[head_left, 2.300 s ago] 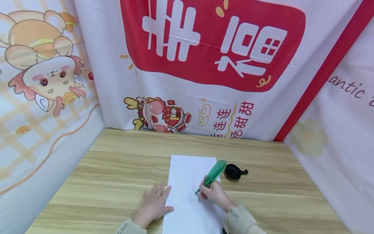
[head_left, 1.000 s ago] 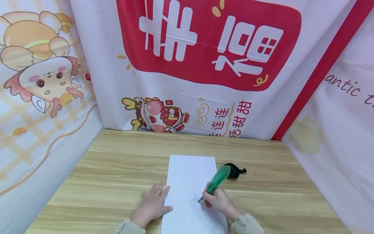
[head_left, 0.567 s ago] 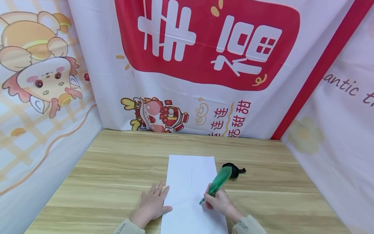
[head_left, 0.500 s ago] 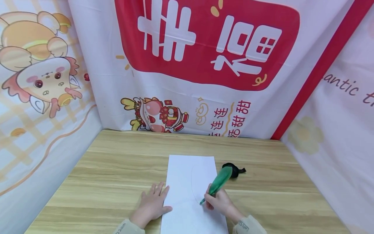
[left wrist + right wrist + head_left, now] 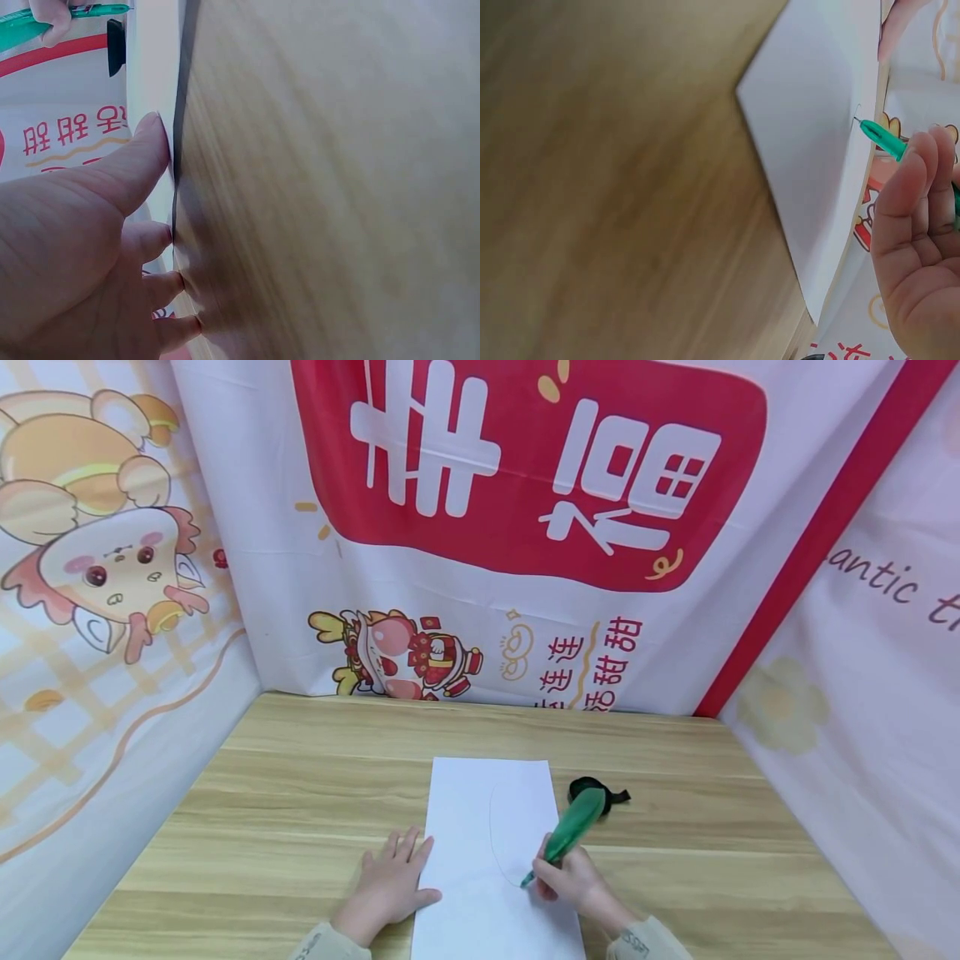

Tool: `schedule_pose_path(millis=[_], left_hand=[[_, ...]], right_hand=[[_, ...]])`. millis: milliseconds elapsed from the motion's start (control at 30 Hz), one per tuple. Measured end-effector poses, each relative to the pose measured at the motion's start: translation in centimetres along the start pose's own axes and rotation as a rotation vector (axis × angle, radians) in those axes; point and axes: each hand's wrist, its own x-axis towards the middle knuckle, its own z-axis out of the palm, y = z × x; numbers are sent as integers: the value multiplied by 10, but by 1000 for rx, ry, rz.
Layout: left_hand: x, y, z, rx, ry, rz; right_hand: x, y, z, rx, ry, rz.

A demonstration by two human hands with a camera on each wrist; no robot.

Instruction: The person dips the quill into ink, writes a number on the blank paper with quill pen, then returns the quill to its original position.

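A white sheet of paper (image 5: 472, 827) lies on the wooden table, with a thin curved line drawn on its upper half. My right hand (image 5: 573, 877) pinches a green feather-shaped pen (image 5: 576, 822), its tip touching the paper at the lower end of the line. In the right wrist view the pen's fine point (image 5: 866, 125) meets the sheet beyond the curled fingers (image 5: 915, 172). My left hand (image 5: 390, 881) lies flat with spread fingers at the paper's left edge; in the left wrist view its thumb (image 5: 146, 154) rests on the sheet's border.
A round black object with a short tab (image 5: 617, 797) lies right of the paper, partly behind the pen's feather end. The wooden table (image 5: 315, 768) is bounded by printed white cloths (image 5: 285, 635) at the back and on both sides.
My right hand has moved the pen down and to the right across the paper, and the curved line has grown longer behind its tip. The left hand stays in place.
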Motion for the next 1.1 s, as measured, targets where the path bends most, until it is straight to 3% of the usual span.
schedule_pose_path(millis=[533, 1100], left_hand=[[1, 0, 1, 22, 3, -2], [0, -1, -1, 6, -17, -4]], right_hand=[[-4, 8, -13, -11, 41, -5], [0, 12, -23, -14, 127, 65]])
